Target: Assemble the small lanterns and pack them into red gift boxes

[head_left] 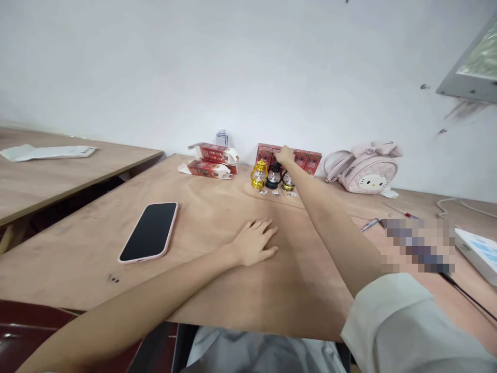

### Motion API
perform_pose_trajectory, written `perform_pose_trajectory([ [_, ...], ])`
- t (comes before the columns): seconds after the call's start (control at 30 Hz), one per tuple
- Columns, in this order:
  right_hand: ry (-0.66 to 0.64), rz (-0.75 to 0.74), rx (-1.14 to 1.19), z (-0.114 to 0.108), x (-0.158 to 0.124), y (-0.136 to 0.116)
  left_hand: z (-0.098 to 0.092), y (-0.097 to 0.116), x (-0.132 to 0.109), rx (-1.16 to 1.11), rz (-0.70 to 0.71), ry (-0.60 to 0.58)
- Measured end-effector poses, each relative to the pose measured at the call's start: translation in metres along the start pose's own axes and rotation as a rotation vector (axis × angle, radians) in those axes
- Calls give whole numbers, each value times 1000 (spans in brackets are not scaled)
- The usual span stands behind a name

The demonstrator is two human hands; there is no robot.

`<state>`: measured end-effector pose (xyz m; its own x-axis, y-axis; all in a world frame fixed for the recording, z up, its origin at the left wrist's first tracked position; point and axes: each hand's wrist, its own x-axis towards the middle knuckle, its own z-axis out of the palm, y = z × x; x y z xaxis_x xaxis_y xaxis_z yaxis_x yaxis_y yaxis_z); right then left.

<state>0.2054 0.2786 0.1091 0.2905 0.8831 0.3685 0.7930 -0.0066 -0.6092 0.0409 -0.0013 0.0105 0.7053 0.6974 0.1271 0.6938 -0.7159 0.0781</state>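
My left hand [256, 242] lies flat on the wooden table with its fingers spread, holding nothing. Reaching far forward, my right hand [285, 155] is at the black lantern [274, 177], in front of the red boxes [264, 153]; its fingers are bent, and the arm and hand hide whether they grip the lantern's top. To the left of the black lantern stands a gold lantern [259, 175]. A third lantern [288, 181], dark with a gold base, is partly covered by my right wrist. Small pale tags lie before the lanterns.
Opened red boxes [209, 169] and a clear bottle [221, 138] are at the back. A phone [149, 232] lies left. On the right are a pink bag [368, 168], a screwdriver [406, 213], a white box [477, 251] and cables. Another table [58, 176] stands far left.
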Motion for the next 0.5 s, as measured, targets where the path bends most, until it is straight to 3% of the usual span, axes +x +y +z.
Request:
perform_pose_trajectory([
  [0.13,37,-19,-8,-17,5,14,0,0,0,-9,-3,-10],
  [0.27,52,-27,28,-39,-3,47,-1,1,2,-17,6,-6],
  [0.5,-196,-57,267,-50,-29,102,1,0,5,-25,34,11],
])
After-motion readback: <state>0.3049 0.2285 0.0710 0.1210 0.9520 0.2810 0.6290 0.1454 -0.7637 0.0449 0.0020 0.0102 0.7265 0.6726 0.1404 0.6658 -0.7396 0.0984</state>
